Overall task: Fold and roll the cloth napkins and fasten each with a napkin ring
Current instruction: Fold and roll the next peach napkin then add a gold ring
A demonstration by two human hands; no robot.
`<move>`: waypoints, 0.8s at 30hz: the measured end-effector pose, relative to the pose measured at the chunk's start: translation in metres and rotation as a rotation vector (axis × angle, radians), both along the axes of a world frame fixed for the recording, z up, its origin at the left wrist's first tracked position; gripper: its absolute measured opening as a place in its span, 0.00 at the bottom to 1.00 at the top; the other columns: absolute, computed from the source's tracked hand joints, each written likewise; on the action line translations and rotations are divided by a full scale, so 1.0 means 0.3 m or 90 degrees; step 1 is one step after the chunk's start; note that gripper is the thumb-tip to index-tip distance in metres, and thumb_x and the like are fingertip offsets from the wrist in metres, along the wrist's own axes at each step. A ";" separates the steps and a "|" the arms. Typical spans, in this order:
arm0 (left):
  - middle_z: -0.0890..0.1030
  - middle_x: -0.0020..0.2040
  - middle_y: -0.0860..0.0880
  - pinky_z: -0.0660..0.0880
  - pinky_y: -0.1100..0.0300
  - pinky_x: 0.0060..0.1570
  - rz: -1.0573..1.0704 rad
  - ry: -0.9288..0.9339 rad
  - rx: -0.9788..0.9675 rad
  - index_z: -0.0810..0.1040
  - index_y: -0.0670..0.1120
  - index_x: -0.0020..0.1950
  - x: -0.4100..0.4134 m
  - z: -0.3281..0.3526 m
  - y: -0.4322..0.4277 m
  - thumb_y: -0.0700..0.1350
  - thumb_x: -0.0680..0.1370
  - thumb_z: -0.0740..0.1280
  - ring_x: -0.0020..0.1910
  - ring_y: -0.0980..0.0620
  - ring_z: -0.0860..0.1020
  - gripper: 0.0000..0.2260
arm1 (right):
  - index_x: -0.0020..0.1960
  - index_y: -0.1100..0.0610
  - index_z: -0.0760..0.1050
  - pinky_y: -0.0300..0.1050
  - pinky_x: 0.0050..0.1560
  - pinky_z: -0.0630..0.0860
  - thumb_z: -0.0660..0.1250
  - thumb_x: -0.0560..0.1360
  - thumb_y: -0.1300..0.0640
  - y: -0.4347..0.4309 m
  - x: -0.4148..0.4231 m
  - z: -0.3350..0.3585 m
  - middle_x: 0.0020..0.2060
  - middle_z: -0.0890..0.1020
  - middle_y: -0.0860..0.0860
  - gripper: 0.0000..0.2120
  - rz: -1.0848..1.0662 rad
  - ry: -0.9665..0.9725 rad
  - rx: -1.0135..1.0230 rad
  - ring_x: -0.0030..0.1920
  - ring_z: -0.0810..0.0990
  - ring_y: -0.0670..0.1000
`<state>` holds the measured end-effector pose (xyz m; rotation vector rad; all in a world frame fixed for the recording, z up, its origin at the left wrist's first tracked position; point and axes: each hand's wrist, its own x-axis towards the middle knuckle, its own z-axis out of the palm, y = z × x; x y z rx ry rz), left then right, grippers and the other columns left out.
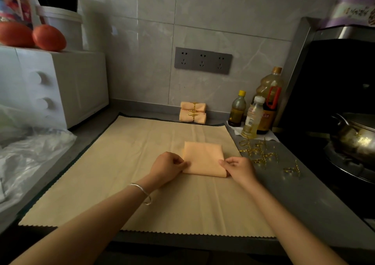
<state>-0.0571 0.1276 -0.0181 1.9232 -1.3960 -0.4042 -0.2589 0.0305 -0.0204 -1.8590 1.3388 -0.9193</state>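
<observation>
A peach cloth napkin [203, 157], folded into a small rectangle, lies on a large beige cloth [125, 173] spread over the counter. My left hand [168, 166] pinches the napkin's near left edge. My right hand [238, 169] pinches its near right corner. Two rolled peach napkins [192, 112], each fastened with a gold ring, are stacked against the back wall. Several loose gold napkin rings [261, 153] lie scattered on the grey counter to the right of my right hand.
Three bottles [255, 112] stand at the back right. A stove with a metal pot [355, 136] is at the right. A white microwave [50, 86] with tomatoes on top and crumpled clear plastic [30, 159] fill the left side.
</observation>
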 end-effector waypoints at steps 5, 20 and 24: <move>0.79 0.37 0.49 0.68 0.60 0.39 0.025 0.007 0.055 0.81 0.47 0.38 0.000 0.007 -0.021 0.54 0.75 0.67 0.38 0.51 0.74 0.13 | 0.48 0.63 0.81 0.44 0.40 0.78 0.74 0.70 0.56 -0.019 0.029 -0.002 0.37 0.82 0.54 0.11 -0.049 0.007 0.013 0.34 0.79 0.49; 0.73 0.60 0.47 0.72 0.56 0.53 0.034 -0.139 0.064 0.69 0.48 0.63 -0.049 0.049 -0.041 0.49 0.73 0.70 0.57 0.48 0.72 0.21 | 0.62 0.53 0.73 0.42 0.54 0.71 0.67 0.74 0.59 -0.005 0.067 -0.008 0.63 0.71 0.47 0.17 0.015 0.239 -0.238 0.61 0.73 0.51; 0.56 0.76 0.50 0.50 0.54 0.73 -0.162 -0.378 0.017 0.58 0.53 0.75 -0.041 0.033 -0.038 0.44 0.80 0.58 0.75 0.48 0.53 0.23 | 0.74 0.54 0.61 0.35 0.71 0.45 0.53 0.82 0.56 -0.021 0.060 -0.043 0.75 0.57 0.47 0.20 0.199 0.301 -0.246 0.76 0.51 0.46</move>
